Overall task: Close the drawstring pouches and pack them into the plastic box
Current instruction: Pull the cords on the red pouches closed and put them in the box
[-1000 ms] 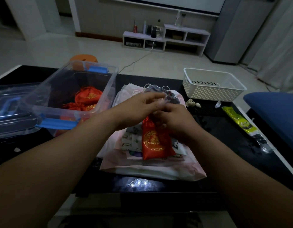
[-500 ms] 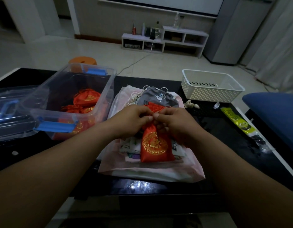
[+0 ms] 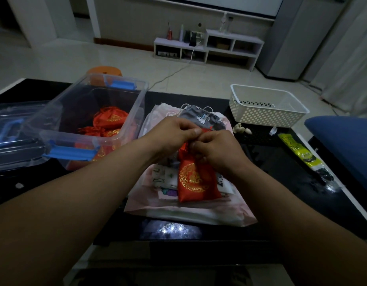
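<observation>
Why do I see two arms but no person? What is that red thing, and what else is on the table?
There is no robot. A person wears a camera on their head that looks down, so you see their arms as they do. The left hand and the right hand both pinch the top of a red pouch with a gold pattern. Under it lie more cloth pouches on a pink bag, on a black table. To the left stands a clear plastic box with other red pouches inside. At the back right stands a white basket.
</observation>
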